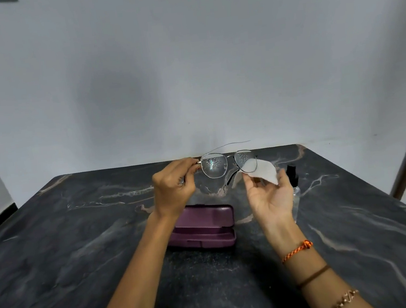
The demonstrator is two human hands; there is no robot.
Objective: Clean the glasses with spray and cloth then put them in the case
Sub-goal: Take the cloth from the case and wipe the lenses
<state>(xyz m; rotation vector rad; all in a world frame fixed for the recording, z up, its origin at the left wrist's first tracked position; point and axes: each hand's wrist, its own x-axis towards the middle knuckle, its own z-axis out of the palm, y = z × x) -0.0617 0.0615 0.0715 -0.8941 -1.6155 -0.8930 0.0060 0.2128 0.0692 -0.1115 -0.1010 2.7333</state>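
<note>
Open purple hard case waits empty; left hand pinches droplet-speckled wire-rimmed glasses, right hand loosely holds pale cloth: sprayed, wiping and casing remain.

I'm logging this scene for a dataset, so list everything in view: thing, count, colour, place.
glasses: one, thin metal frame, clear lenses dotted with droplets, held up above the table's far half
cloth: one, pale grey, held at the right-hand lens
case: one, purple, open on the table, below the hands
spray bottle: one, clear with a black cap, standing behind the right hand, partly hidden
table: one, dark marbled top, against the wall
wall: one, pale grey, behind the table
wristbands: three, orange, brown and a light chain, on the right forearm
left hand: pinching the glasses at one hinge
right hand: palm up, holding the cloth
</note>
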